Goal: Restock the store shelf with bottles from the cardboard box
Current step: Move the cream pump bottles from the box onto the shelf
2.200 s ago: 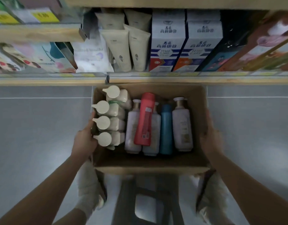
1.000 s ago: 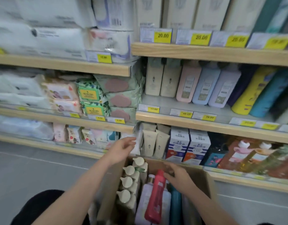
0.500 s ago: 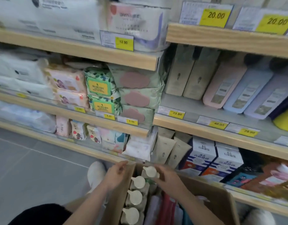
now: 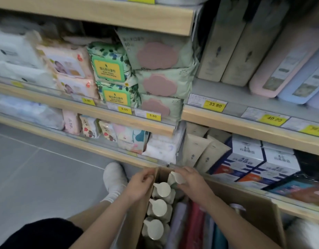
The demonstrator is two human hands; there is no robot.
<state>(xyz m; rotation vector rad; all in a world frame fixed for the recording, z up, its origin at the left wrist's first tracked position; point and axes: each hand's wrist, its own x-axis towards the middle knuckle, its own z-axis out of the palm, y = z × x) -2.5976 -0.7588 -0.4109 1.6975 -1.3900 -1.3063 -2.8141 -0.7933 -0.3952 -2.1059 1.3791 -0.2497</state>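
Cream bottle [image 4: 178, 177] in right hand [image 4: 192, 180]

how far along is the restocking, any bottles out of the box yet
Done: nothing visibly shelved yet. In hand: the right hand grips the farthest cream-capped bottle, while the left hand holds the cardboard box wall. Left: the other three cream-capped bottles and the coloured bottles beside them.

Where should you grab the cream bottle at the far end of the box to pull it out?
Probably by its neck, just under the round pump cap, coming from above. The cream bottle stands upright, packed against its neighbours and the cardboard box wall, so only the top is free. The right hand already grips it there.
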